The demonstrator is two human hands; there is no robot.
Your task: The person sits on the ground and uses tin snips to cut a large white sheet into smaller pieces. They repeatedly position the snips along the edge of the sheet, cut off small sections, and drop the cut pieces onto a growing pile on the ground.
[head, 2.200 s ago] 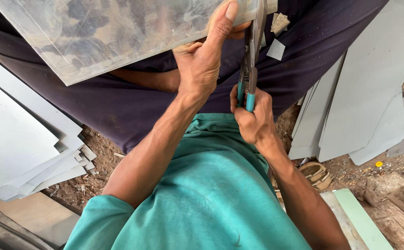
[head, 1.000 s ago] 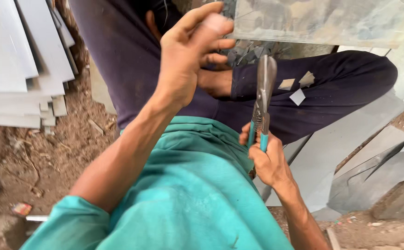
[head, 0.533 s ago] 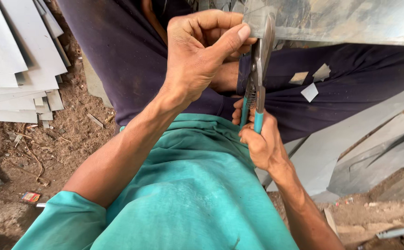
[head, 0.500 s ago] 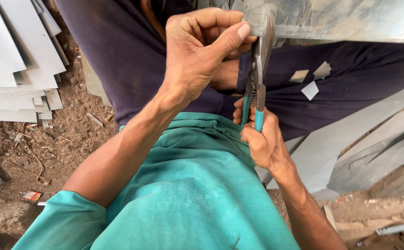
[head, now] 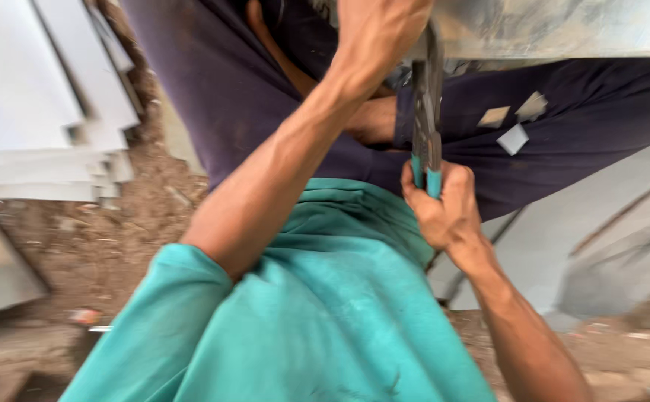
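Observation:
My right hand [head: 443, 208] is closed around the teal handles of metal snips [head: 427, 112], whose blades point up into the edge of a metal sheet [head: 556, 26] at the top of the view. My left hand [head: 377, 22] reaches up to the sheet's near edge; its fingers are cut off by the frame, so its grip is hidden. Both forearms cross over my teal shirt and dark trousers [head: 585, 134]. Small cut metal scraps [head: 513, 138] lie on the trouser leg.
A stack of pale grey sheets [head: 34, 112] lies at the left on bare dirt ground [head: 109, 246]. More grey sheets [head: 585, 246] lie at the right, below my right arm.
The view has swung and come closer. My left hand has risen to the top edge, partly out of frame. The snips stay in my right hand at the sheet's edge.

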